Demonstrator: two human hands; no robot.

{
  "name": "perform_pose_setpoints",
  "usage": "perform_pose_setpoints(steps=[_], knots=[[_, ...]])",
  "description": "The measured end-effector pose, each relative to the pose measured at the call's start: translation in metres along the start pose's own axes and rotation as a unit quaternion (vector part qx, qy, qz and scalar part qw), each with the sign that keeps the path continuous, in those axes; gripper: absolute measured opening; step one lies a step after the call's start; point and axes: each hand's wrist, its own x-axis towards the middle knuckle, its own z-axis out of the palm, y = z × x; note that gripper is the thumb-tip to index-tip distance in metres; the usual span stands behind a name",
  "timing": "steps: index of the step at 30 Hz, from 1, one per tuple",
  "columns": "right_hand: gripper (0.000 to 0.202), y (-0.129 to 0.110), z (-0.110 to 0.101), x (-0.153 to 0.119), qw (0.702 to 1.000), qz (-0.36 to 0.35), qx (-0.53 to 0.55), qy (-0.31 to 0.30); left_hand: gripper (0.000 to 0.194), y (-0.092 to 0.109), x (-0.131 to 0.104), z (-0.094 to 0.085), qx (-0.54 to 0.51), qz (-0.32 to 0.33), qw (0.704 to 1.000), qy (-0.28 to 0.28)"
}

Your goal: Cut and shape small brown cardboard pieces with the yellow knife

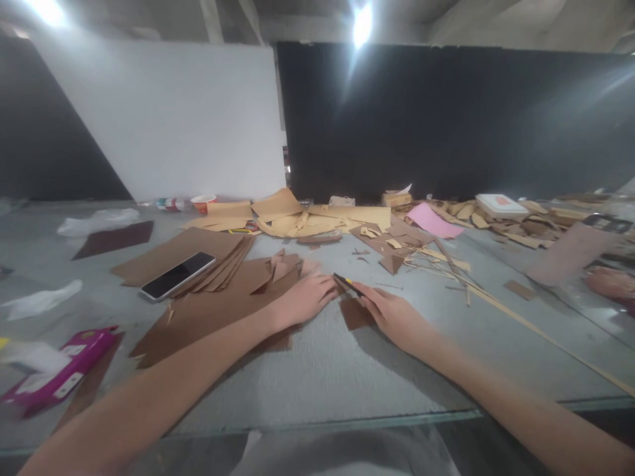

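My right hand (394, 314) is closed around a slim black cutter knife (348, 285) with a yellow part, its dark tip pointing left and away from me. Close beside it, my left hand (307, 297) rests low over the table with its fingers bent together. Its fingertips are at a small brown sheet piece (340, 287) under the knife, mostly hidden. A brown square piece (355, 313) lies below my right fingers. Under my left forearm spread large brown sheets (213, 317), with small cut pieces (278, 271) on top near the hand.
A phone (178, 276) lies on stacked brown sheets at left, and a magenta packet (64, 370) nearer me. Tan sheets and scraps (347, 215) line the back, with a pink sheet (434, 220) and white box (501, 205). A long thin strip (540, 334) crosses the right side.
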Motion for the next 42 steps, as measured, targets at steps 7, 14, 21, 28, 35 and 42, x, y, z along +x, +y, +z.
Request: perform_pose_setpoints(steps=[7, 14, 21, 28, 35, 42], knots=[[0.049, 0.007, -0.004, 0.001, 0.999, -0.013, -0.005, -0.033, 0.029, 0.001, 0.002, -0.004, 0.035, 0.023, 0.999, -0.017], [0.049, 0.01, -0.008, 0.003, 0.998, -0.011, 0.032, -0.047, 0.024, 0.004, 0.006, -0.009, 0.072, 0.029, 0.996, -0.033], [0.049, 0.006, -0.016, -0.002, 0.997, -0.006, 0.047, -0.057, 0.025, 0.006, 0.006, -0.012, 0.081, 0.033, 0.995, -0.045], [0.049, 0.011, -0.018, -0.011, 0.997, -0.002, 0.053, -0.056, 0.025, 0.006, 0.008, -0.011, 0.1, 0.031, 0.993, -0.061], [0.05, 0.011, -0.023, -0.022, 0.997, -0.003, 0.049, -0.058, 0.027, 0.005, 0.007, -0.011, 0.079, 0.032, 0.995, -0.047], [0.049, 0.011, -0.03, -0.036, 0.998, 0.002, 0.022, -0.059, 0.028, 0.006, 0.007, -0.011, 0.069, 0.035, 0.996, -0.04]])
